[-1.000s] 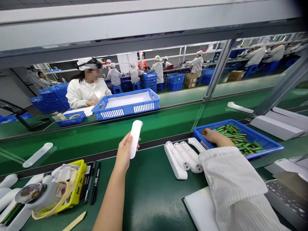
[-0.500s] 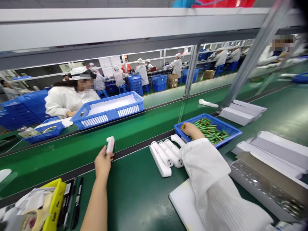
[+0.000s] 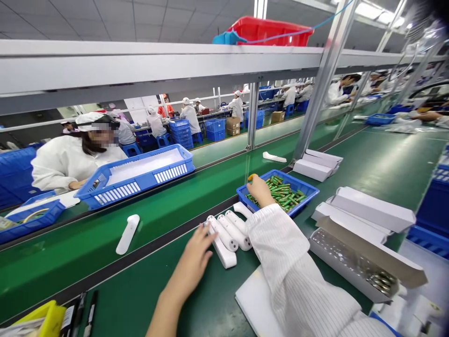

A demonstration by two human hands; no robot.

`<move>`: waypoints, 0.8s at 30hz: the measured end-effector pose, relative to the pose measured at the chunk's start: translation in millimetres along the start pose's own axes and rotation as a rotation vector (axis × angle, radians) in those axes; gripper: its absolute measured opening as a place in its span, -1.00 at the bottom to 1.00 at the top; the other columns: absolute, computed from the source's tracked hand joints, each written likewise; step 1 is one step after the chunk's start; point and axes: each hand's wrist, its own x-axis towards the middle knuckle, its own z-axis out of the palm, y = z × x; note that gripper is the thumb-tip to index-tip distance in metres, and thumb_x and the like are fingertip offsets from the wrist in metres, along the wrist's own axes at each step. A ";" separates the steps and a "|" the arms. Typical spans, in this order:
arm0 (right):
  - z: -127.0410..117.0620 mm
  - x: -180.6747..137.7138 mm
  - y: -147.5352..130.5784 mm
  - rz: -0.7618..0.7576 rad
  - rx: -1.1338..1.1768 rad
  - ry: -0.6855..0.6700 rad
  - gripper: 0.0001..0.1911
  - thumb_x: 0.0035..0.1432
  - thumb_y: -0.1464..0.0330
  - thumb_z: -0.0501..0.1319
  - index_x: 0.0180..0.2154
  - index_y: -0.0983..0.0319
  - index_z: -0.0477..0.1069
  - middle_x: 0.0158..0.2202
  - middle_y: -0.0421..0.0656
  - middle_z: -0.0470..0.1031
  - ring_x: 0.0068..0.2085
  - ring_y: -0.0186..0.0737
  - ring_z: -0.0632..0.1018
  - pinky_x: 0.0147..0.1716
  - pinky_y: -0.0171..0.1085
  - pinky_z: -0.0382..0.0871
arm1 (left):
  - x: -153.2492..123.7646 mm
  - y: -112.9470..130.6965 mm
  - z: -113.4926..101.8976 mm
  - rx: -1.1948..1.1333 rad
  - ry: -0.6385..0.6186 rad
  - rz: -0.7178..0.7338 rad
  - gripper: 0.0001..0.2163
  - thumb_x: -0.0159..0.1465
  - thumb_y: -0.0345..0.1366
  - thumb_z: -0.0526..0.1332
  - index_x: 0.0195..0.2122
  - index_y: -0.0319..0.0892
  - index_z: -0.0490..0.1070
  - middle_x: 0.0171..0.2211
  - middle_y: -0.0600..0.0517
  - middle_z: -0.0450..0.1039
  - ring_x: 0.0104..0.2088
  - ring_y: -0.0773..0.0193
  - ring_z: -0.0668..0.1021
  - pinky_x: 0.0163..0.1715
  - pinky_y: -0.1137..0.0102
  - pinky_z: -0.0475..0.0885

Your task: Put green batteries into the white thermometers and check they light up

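Note:
My left hand (image 3: 197, 255) reaches over the table with its fingers spread, the tips at the nearest of several white handheld devices (image 3: 224, 250). These long rounded devices lie side by side; some show round holes in their ends. My right hand (image 3: 260, 191), in a white sleeve, is curled at the left side of a blue tray (image 3: 242, 193) of green batteries (image 3: 286, 193). An orange covering (image 3: 251, 177) shows on one fingertip; whatever those fingers hold is hidden. Another white device (image 3: 127, 235) lies alone on the green conveyor belt (image 3: 101, 248).
A white pad (image 3: 247, 299) lies under my right sleeve. To the right are white cartons (image 3: 375, 208) and an open box of shiny metal parts (image 3: 351, 255). A yellow bin (image 3: 52, 318) and pens stand front left. Across the belt, a person sits behind a blue basket (image 3: 140, 180).
My left hand has let go of the white device, which now lies on the belt, and has moved right to the row. My right hand stays at the tray. The view has shifted.

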 end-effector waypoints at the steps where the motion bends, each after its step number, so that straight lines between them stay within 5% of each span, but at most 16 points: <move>1: -2.2 -0.1 -3.0 -0.025 0.046 0.025 -0.78 0.15 0.48 0.11 -0.15 0.42 0.36 -0.23 0.09 0.49 -0.16 -0.06 0.49 -0.18 -0.17 0.30 | 1.2 10.6 5.0 0.006 -0.075 0.042 -0.58 0.24 -0.50 0.02 0.10 0.01 0.25 0.25 0.02 0.10 0.30 0.15 0.04 0.25 0.07 0.00; 6: -8.2 -5.8 -26.4 -0.196 0.344 0.054 -0.81 0.12 0.32 0.12 -0.46 0.29 0.34 -0.56 -0.15 0.44 -0.45 -0.23 0.47 -0.38 -0.29 0.31 | 1.9 33.9 2.3 0.095 -0.147 0.010 -0.70 0.09 -0.53 0.19 -0.17 -0.07 0.39 -0.06 0.00 0.37 0.07 0.08 0.32 0.14 0.07 0.13; 12: -5.9 -28.7 -58.9 -0.354 0.637 0.049 -0.81 0.10 0.34 0.04 -0.27 0.29 0.33 -0.63 -0.30 0.30 -0.54 -0.32 0.42 -0.51 -0.36 0.29 | -0.4 16.2 -17.8 -0.037 -0.138 -0.116 -0.86 0.13 -0.40 0.17 -0.28 -0.09 0.42 -0.22 0.03 0.39 -0.10 0.11 0.39 0.09 0.06 0.09; 16: -6.2 -61.4 -82.8 -0.476 0.732 -0.011 -0.80 0.06 0.40 0.06 -0.24 0.28 0.36 -0.61 -0.33 0.22 -0.55 -0.37 0.33 -0.51 -0.37 0.26 | -4.5 6.9 -30.8 -0.495 0.193 -0.270 -0.73 0.22 -0.07 0.12 -0.21 -0.15 0.39 -0.27 -0.05 0.42 -0.24 0.11 0.43 -0.20 0.27 0.29; 20: -15.0 -107.5 -106.8 -0.712 0.948 -0.337 -0.81 0.14 0.32 0.13 -0.24 0.28 0.39 -0.47 -0.25 0.32 -0.46 -0.37 0.36 -0.45 -0.36 0.29 | -12.1 18.6 -57.6 -1.139 0.618 -0.318 -0.54 0.22 0.12 0.04 -0.24 -0.22 0.38 -0.49 0.02 0.33 -0.48 0.29 0.36 -0.39 0.40 0.32; 24: -28.0 -151.9 -122.2 -0.897 0.948 -0.699 -0.83 0.18 0.34 0.17 -0.19 0.27 0.39 -0.32 -0.18 0.41 -0.31 -0.33 0.43 -0.31 -0.35 0.33 | -23.6 39.1 -87.9 -1.558 0.689 -0.186 -0.54 0.31 0.06 -0.11 -0.26 -0.25 0.36 -0.46 0.02 0.26 -0.56 0.39 0.28 -0.55 0.49 0.28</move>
